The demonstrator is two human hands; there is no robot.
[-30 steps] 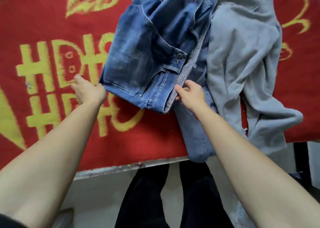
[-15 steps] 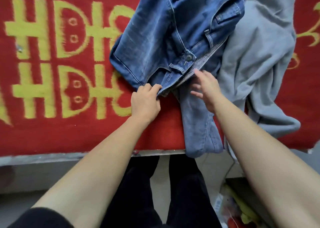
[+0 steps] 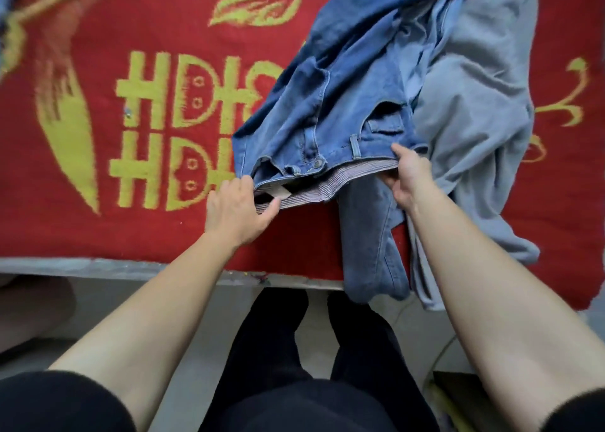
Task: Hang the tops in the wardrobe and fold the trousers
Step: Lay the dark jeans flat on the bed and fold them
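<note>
Denim jeans [image 3: 330, 104] now stretched between left hand [image 3: 234, 210] and right hand [image 3: 409, 179].

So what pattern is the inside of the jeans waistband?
Fine reddish and white stripes inside the waistband, clearest in head view.

A red blanket [image 3: 98, 228] with yellow letters and leaves covers a flat top with a pale grey front edge [image 3: 98, 266]; 2 pieces of clothing lie on the blanket, both on its right half; the blue jeans [image 3: 327, 104] are crumpled, and 1 leg hangs over the front edge; the grey garment [image 3: 474, 120] lies just right of them, touching them, and hangs over the edge too.
</note>
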